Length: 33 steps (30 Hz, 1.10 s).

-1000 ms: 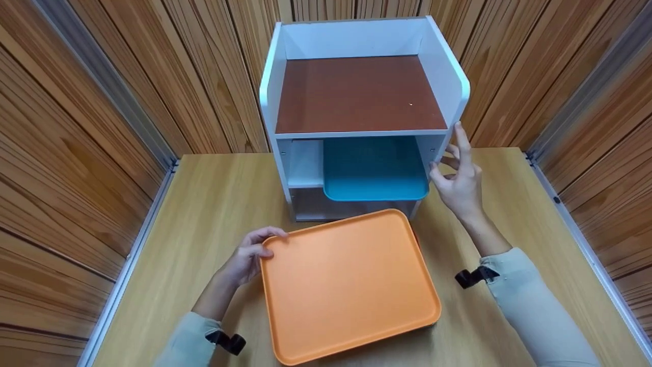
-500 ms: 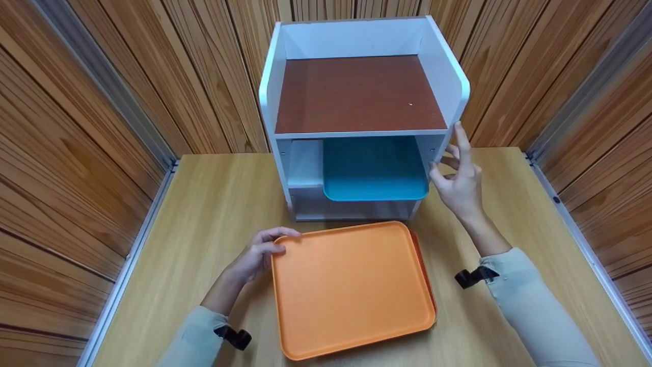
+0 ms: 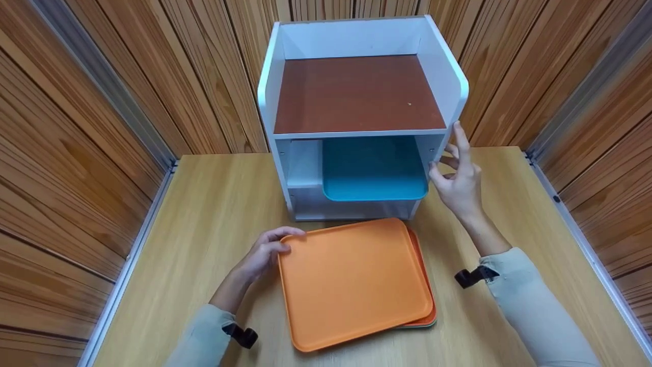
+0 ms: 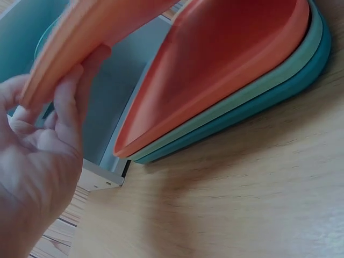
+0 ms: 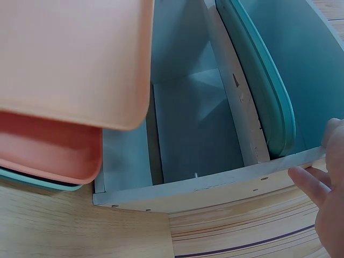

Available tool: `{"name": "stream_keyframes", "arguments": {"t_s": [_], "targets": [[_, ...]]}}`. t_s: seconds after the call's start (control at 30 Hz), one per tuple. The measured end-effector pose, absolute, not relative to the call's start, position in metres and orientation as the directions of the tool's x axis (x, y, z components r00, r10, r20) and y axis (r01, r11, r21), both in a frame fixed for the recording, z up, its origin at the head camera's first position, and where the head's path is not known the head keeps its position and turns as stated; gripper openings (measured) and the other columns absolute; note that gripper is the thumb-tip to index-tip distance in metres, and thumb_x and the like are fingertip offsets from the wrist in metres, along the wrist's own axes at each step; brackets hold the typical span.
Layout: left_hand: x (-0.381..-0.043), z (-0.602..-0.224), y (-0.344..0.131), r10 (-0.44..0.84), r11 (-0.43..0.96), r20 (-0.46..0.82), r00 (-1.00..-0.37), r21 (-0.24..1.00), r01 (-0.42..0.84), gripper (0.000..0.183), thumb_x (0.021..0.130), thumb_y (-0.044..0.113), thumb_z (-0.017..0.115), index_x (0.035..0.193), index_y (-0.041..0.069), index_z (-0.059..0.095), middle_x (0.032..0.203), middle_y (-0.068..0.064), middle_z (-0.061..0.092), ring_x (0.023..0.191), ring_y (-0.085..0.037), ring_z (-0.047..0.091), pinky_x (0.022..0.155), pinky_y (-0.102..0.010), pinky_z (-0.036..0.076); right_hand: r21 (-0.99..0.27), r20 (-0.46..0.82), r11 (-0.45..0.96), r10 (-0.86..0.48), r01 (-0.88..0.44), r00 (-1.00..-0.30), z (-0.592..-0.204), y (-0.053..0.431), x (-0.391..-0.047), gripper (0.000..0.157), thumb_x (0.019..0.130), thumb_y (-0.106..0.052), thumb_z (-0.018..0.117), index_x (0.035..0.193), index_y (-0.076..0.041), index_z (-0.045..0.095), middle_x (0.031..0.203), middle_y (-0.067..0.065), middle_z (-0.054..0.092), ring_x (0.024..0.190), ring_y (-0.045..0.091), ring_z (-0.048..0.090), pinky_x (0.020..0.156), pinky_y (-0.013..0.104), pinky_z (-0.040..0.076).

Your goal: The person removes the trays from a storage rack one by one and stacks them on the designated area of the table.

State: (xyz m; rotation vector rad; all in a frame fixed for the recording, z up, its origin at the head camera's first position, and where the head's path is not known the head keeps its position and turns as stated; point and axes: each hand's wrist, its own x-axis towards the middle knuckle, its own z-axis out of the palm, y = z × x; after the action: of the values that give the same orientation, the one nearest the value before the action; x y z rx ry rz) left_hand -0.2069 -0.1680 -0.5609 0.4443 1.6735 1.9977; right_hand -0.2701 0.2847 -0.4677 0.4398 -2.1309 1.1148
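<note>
My left hand pinches the far left corner of an orange tray, thumb on top and fingers beneath. In the left wrist view that tray is raised and tilted above a stack: a red tray, a light green tray and a teal tray at the bottom. My right hand touches the right side panel of a white shelf unit, index finger stretched along it and thumb tip at its front edge. A blue-teal tray sits on the middle shelf, its front overhanging.
The unit's top shelf has a brown surface and raised sides. Bare shelf shows left of the blue-teal tray. Beneath is a lower compartment. Wood-panelled walls with metal rails surround the wooden table.
My left hand has moved right with the orange tray, whose near edge is now farther from me. More of the red tray shows at the right. My right hand has stayed put.
</note>
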Motion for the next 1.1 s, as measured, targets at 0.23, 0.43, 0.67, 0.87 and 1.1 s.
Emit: {"name": "stream_keyframes", "arguments": {"t_s": [0.23,0.43,0.67,0.87,1.1], "targets": [[-0.209,-0.561,-0.159,0.469,-0.003,-0.128,-0.874,0.989,-0.146,0.046,0.104,-0.001,0.046,0.145,-0.005,0.067,0.138,-0.004,0.073,0.110,-0.018,0.075,0.089,-0.023,0.065,-0.594,0.699,0.572,0.019,-0.566,-0.715,-0.468,0.285,-0.270,0.080,0.105,-0.006,0.073,0.173,-0.005,0.030,0.149,0.027,0.072,0.118,0.048,0.081,0.080,0.007,0.059],[-0.211,-0.562,-0.152,0.463,0.058,-0.126,-0.877,0.992,-0.111,0.054,0.102,-0.002,0.046,0.155,-0.006,0.056,0.155,-0.027,0.060,0.121,-0.022,0.069,0.103,-0.025,0.061,-0.594,0.699,0.572,0.019,-0.565,-0.715,-0.467,0.285,-0.269,0.080,0.106,-0.006,0.073,0.173,-0.005,0.029,0.149,0.027,0.072,0.119,0.047,0.081,0.081,0.007,0.059],[-0.210,-0.560,-0.141,0.389,0.193,-0.124,-0.913,0.980,-0.051,0.059,0.094,-0.004,0.051,0.152,-0.001,0.064,0.161,-0.023,0.060,0.137,-0.032,0.056,0.109,-0.028,0.050,-0.596,0.696,0.580,0.029,-0.555,-0.717,-0.468,0.286,-0.269,0.081,0.104,-0.004,0.073,0.173,-0.004,0.030,0.147,0.027,0.074,0.118,0.048,0.080,0.081,0.008,0.059],[-0.212,-0.561,-0.133,0.340,0.298,-0.164,-0.926,0.953,-0.059,0.055,0.097,-0.004,0.052,0.147,0.006,0.071,0.158,-0.015,0.068,0.144,-0.033,0.056,0.127,-0.046,0.047,-0.605,0.688,0.586,0.043,-0.540,-0.724,-0.469,0.285,-0.270,0.082,0.104,-0.003,0.074,0.173,-0.005,0.031,0.147,0.025,0.075,0.118,0.047,0.081,0.082,0.007,0.059],[-0.216,-0.562,-0.132,0.337,0.396,-0.156,-0.928,0.918,-0.010,0.056,0.101,-0.012,0.053,0.150,0.009,0.070,0.158,-0.012,0.068,0.151,-0.035,0.056,0.139,-0.064,0.035,-0.605,0.688,0.582,0.038,-0.543,-0.725,-0.468,0.284,-0.270,0.081,0.104,-0.005,0.074,0.173,-0.005,0.031,0.148,0.025,0.074,0.118,0.045,0.082,0.081,0.008,0.059]]}}
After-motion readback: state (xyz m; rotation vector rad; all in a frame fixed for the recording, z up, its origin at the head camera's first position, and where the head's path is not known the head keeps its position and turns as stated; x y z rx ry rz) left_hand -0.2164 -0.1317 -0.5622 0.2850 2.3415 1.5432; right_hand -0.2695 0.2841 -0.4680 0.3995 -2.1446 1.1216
